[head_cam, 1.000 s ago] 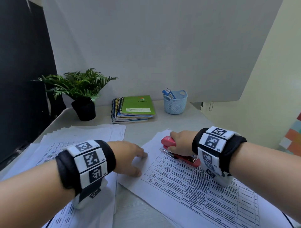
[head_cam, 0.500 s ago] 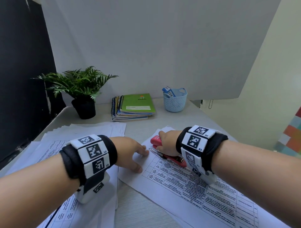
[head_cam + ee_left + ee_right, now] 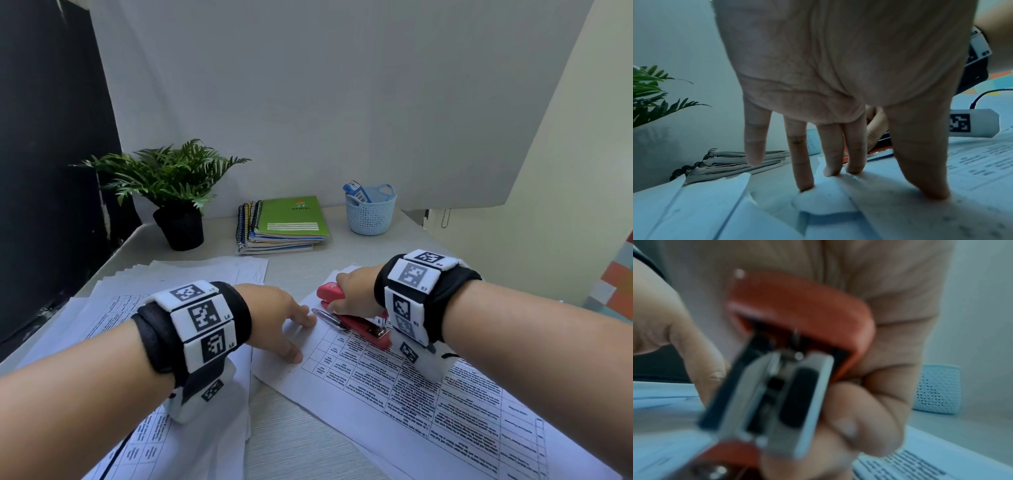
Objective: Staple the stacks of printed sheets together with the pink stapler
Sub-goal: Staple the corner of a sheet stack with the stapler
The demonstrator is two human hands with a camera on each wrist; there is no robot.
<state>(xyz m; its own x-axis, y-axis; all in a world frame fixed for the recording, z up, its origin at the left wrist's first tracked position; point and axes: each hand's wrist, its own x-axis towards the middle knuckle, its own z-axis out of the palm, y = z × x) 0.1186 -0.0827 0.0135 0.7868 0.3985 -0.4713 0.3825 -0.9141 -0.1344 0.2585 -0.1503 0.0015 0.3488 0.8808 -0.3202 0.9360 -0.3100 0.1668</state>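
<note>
Stapling step in hand; my right hand (image 3: 354, 287) grips the pink stapler (image 3: 356, 322) at the printed stack's (image 3: 428, 387) far corner; left hand (image 3: 277, 322), fingers straight, pins the sheets; next I judge: squeeze down firmly.

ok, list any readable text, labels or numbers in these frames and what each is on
"SPIRAL": cover of the green notebook, under a small logo too small to read.
"L4", roughly: left wrist marker band; tiny, uncertain.
Printed sheet under the pink stapler: table text too small to read.
Carton with a barcode in the blue basket: unreadable.
Both wrist views: nothing legible.
</note>
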